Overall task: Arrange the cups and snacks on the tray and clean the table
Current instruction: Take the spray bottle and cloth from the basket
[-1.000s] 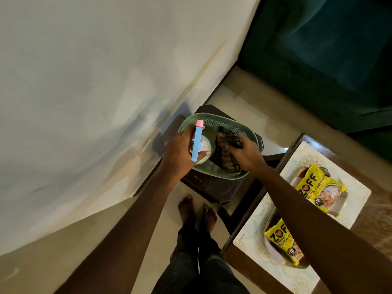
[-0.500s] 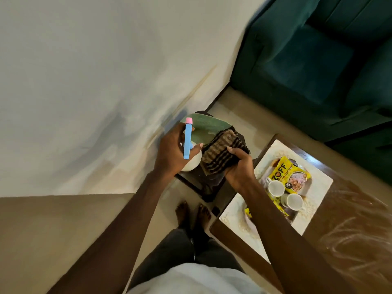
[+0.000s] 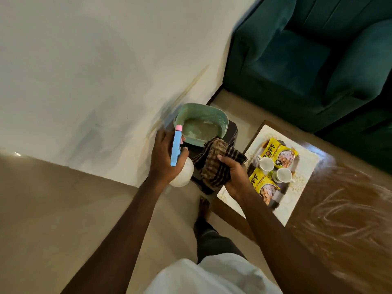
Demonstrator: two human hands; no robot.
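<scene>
My left hand (image 3: pixel 164 159) grips a white spray bottle (image 3: pixel 182 172) with a blue and pink sprayer head. A brown striped cloth (image 3: pixel 214 164) is bunched in my right hand (image 3: pixel 234 177), just in front of a green basket (image 3: pixel 199 122). To the right, a white patterned tray (image 3: pixel 301 185) lies on the brown table (image 3: pixel 343 219). On the tray stand two white cups (image 3: pixel 266 163) (image 3: pixel 283 175) and two yellow snack packets (image 3: pixel 280 153) (image 3: pixel 263 185).
The green basket sits on a dark stool (image 3: pixel 232 134) against the white wall. A teal sofa (image 3: pixel 307 56) fills the far right. The brown table shows pale smear marks. My bare feet (image 3: pixel 204 206) stand on the beige floor between stool and table.
Both hands have lifted out of the green basket toward me, the right one pulling the striped cloth out. The view has swung right, showing more of the table and the cups.
</scene>
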